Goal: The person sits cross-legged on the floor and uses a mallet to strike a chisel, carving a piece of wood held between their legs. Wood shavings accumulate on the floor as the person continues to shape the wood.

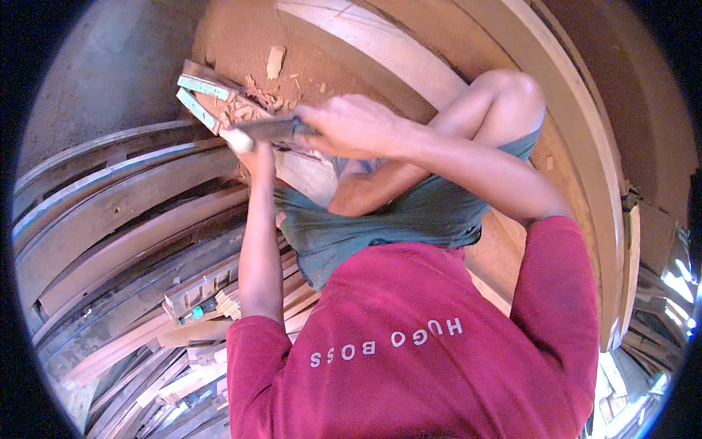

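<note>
My right hand (351, 126) is wrapped round the handle of a broad, dark-bladed knife (269, 129), slightly blurred. Its blade points left, across the top of my left hand. My left hand (257, 159) grips a small pale piece of wood (238, 139), whose light end shows just below the blade tip. I cannot tell whether the blade touches it. Beneath both hands lies a pale wooden board (311, 175). Wood shavings (245, 110) are heaped just beyond the hands, beside wooden strips with pale green faces (201, 89).
My crossed legs (468, 117) lie close to the right of the work. Long stacked planks (124, 208) fill the left side. Wide curved-looking boards (578, 168) run along the right. A loose wood chip (276, 62) lies on the brown dusty ground (234, 33) ahead.
</note>
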Tool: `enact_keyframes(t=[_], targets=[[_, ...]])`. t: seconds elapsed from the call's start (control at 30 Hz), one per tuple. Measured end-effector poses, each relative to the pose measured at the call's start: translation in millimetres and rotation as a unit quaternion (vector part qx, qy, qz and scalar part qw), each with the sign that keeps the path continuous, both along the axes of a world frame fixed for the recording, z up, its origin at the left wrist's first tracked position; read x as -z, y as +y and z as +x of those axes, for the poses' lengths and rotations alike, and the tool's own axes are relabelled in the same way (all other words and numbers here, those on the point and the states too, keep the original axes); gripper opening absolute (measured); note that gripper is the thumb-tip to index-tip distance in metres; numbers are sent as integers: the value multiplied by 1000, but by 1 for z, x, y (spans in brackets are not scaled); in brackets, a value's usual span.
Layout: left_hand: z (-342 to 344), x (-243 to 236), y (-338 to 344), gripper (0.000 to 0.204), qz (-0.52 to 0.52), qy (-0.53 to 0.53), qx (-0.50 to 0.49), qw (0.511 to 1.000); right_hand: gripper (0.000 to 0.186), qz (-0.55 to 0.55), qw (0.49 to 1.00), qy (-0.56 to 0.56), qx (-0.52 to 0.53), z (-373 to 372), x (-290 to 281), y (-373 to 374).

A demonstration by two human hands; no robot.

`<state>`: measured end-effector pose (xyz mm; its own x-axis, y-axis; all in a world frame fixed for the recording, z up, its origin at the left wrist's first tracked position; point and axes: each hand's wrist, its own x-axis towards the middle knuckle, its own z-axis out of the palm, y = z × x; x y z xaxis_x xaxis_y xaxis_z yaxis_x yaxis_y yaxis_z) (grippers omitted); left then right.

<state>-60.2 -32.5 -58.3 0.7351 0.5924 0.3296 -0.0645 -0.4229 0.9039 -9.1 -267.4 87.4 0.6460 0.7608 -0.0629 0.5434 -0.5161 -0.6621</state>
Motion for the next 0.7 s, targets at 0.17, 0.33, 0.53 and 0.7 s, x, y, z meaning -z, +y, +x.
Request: enact_keyframes(t=[0.17,0.33,0.53,0.7], targets=[[51,-49,24,9,-245,-30,-6,969,35,120,982,58,130,1,-4,-21],[38,-55,14,10,-72,117,115,984,41,131,971,71,187,-1,-3,-30],[27,-52,18,10,-145,112,121,976,42,140,966,93,197,0,5,-33],[13,-39,19,7,-86,138,190,968,40,126,969,122,172,-3,10,-20]])
